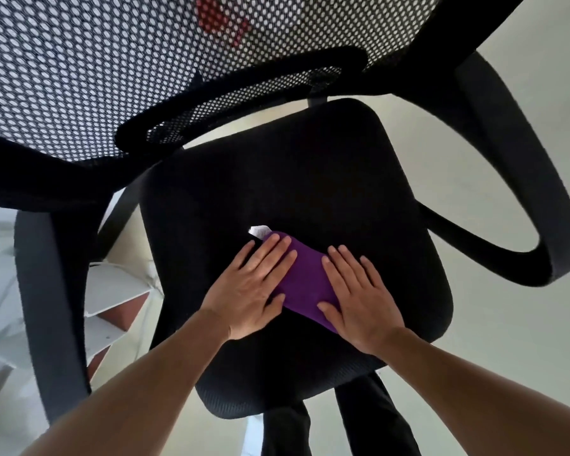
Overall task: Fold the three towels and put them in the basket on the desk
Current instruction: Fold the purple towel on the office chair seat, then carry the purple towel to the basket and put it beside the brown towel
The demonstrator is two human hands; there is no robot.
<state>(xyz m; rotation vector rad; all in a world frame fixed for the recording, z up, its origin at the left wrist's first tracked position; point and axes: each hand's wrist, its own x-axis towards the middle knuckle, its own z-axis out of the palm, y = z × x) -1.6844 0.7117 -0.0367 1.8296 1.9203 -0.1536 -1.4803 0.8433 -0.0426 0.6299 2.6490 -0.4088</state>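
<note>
Pressing flat: my left hand [254, 287] and right hand [359, 301], fingers straight, holding nothing, pin the folded purple towel [305, 274] on the chair seat [310, 166], nearer its front edge, to set the crease, I judge. Far end: white tag [259, 231]. Beyond: mesh backrest [79, 77].

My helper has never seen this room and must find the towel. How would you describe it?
Find the black mesh-backed chair; on its seat lies a folded purple towel. The left hand and right hand press flat on it. It is the only coloured thing on the seat, with a white tag sticking out at its far end.
</note>
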